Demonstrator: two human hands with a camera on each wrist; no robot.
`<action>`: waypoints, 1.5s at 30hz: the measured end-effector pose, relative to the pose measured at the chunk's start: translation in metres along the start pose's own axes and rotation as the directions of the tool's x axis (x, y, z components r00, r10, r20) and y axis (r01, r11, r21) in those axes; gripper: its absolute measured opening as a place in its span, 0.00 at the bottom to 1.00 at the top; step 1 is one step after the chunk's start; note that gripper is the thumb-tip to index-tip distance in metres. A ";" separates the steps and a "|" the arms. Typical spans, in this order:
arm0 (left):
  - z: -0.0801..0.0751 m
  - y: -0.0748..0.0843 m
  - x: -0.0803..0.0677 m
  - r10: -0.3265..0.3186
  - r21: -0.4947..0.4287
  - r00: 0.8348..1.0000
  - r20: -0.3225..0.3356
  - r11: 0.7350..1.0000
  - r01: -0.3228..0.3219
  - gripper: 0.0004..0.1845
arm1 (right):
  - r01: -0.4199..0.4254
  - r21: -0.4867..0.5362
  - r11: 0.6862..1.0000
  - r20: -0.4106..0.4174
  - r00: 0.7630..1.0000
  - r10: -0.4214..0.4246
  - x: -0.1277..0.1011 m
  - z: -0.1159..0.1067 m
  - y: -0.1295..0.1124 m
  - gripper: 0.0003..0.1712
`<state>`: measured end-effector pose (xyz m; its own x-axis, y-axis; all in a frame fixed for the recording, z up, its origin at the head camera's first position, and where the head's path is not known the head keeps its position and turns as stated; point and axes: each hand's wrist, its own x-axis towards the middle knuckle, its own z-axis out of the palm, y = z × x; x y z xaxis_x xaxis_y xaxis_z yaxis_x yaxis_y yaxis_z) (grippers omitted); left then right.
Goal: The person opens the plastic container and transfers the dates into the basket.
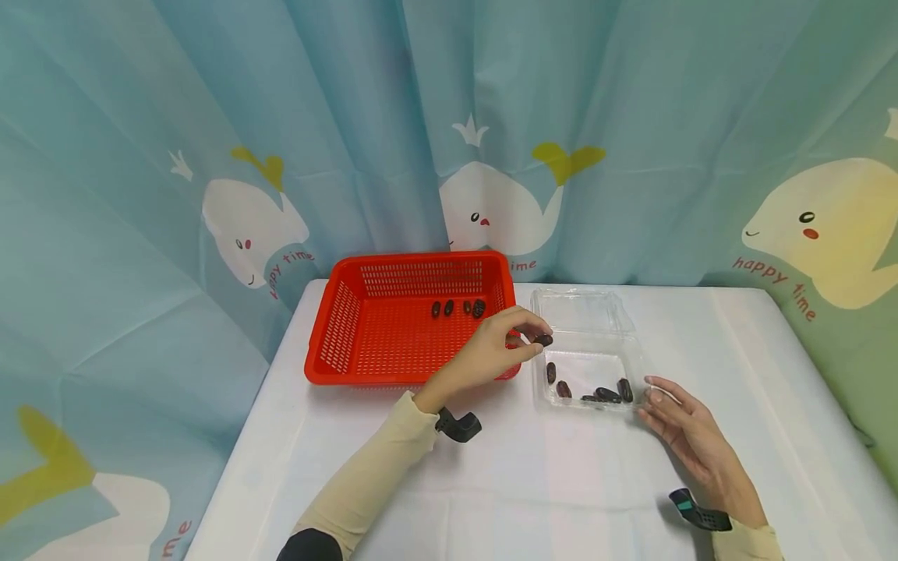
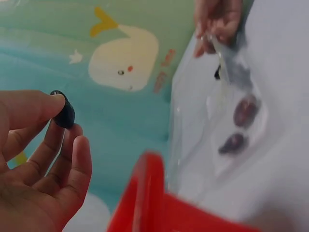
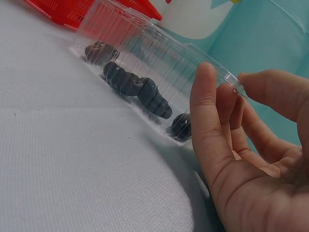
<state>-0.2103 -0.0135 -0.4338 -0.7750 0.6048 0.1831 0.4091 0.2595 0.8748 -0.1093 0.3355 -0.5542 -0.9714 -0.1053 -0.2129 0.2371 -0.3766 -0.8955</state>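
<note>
My left hand (image 1: 494, 348) pinches a dark, wrinkled date (image 1: 543, 340) between thumb and fingers, above the left side of a clear plastic box (image 1: 634, 354). The left wrist view shows that date (image 2: 63, 110) held at the fingertips, the other fingers loosely bent below. With its lid open toward the back, the box has several dates (image 1: 607, 395) lying mostly along its near side. My right hand (image 1: 691, 432) is at the box's near right corner; in the right wrist view its thumb and fingers (image 3: 205, 96) grip the rim there.
Left of the box stands a red plastic basket (image 1: 414, 377) with slotted walls, holding several dates (image 1: 449, 308) toward its back right. Both containers stand on a white-covered table (image 1: 547, 483). A blue-green curtain (image 1: 393, 93) with whale prints hangs behind and at the sides.
</note>
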 end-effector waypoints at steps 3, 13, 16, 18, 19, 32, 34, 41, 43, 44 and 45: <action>-0.013 -0.003 -0.004 -0.019 0.010 0.999 -0.026 1.000 0.019 0.12 | 0.003 0.002 1.000 0.000 1.000 -0.003 0.000 0.000 -0.001 0.19; -0.054 -0.010 -0.014 -0.103 -0.003 0.993 -0.056 0.995 0.103 0.13 | -0.004 -0.018 1.000 -0.023 1.000 0.003 0.001 -0.001 -0.003 0.19; -0.067 -0.014 -0.016 -0.134 -0.027 0.989 -0.063 0.991 0.133 0.14 | 0.007 -0.047 0.999 -0.021 1.000 -0.008 0.001 -0.001 -0.003 0.19; -0.076 -0.018 -0.017 -0.164 -0.043 0.984 -0.072 0.986 0.161 0.15 | 0.013 -0.074 0.997 -0.018 1.000 -0.015 0.001 -0.002 -0.002 0.19; -0.080 -0.020 -0.018 -0.177 -0.049 0.981 -0.078 0.984 0.174 0.15 | 0.017 -0.086 0.996 -0.017 1.000 -0.018 0.001 -0.002 -0.002 0.19; -0.128 -0.059 -0.021 -0.424 -0.132 0.891 -0.161 0.904 0.406 0.15 | -0.007 -0.112 0.994 -0.035 0.999 0.003 0.000 -0.002 0.001 0.18; -0.134 -0.066 -0.022 -0.465 -0.170 0.869 -0.168 0.882 0.439 0.16 | -0.001 -0.096 0.995 -0.026 1.000 -0.001 0.000 -0.002 0.002 0.18; -0.148 -0.083 -0.022 -0.599 -0.298 0.783 -0.170 0.788 0.538 0.19 | 0.000 -0.084 0.996 -0.034 0.999 -0.003 -0.001 -0.003 0.005 0.18; -0.150 -0.086 -0.021 -0.619 -0.308 0.768 -0.167 0.772 0.556 0.20 | -0.008 -0.096 0.995 -0.047 0.999 0.004 -0.001 -0.003 0.006 0.18; -0.151 -0.088 -0.020 -0.627 -0.313 0.762 -0.163 0.765 0.563 0.20 | -0.012 -0.104 0.994 -0.054 0.999 0.006 0.000 -0.003 0.006 0.17; -0.152 -0.089 -0.019 -0.634 -0.319 0.757 -0.159 0.758 0.568 0.20 | -0.014 -0.113 0.993 -0.060 0.998 0.007 0.000 -0.003 0.006 0.17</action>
<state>-0.3053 -0.1624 -0.4470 -0.9226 0.1731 -0.3447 -0.2838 0.3004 0.9106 -0.1076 0.3358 -0.5610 -0.9687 -0.0525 -0.2426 0.2477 -0.2685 -0.9309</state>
